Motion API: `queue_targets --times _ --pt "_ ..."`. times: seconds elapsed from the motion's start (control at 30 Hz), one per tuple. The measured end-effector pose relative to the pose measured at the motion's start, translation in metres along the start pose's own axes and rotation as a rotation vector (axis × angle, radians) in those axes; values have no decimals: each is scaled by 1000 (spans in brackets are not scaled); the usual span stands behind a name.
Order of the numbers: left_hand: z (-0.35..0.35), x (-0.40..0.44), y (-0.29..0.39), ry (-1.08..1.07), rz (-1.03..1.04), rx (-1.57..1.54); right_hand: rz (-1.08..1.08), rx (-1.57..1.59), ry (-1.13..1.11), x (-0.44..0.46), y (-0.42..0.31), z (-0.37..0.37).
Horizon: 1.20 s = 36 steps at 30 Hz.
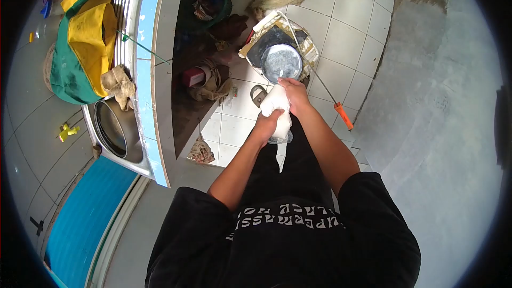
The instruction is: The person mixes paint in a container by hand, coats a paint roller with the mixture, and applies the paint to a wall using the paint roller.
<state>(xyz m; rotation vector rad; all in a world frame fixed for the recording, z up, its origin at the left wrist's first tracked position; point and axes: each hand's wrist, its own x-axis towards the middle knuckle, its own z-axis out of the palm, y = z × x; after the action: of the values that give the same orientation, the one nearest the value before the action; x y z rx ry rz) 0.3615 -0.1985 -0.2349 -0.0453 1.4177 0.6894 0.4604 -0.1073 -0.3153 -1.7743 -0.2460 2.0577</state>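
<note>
Gripping a soft white bag (pixel 275 100) from both sides, the person holds it at the near rim of a round, grey-white container (pixel 281 46). The left hand (pixel 267 127) clasps the bag's lower part; the right hand (pixel 295 95) grasps its upper end. An orange-handled tool (pixel 343 115) with a thin metal shaft slants to the container's right, above square white floor tiles (pixel 354 13).

This is a kitchen, as the metal sink (pixel 138 153), ridged drainboard (pixel 125 26) and blue-tiled counter (pixel 144 85) show.
</note>
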Motion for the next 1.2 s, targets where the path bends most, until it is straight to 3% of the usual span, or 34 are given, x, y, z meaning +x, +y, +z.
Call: queue_targets --times 1.2 --pt "17 3 -4 10 17 40 -18 -99 -3 -17 -11 -11"
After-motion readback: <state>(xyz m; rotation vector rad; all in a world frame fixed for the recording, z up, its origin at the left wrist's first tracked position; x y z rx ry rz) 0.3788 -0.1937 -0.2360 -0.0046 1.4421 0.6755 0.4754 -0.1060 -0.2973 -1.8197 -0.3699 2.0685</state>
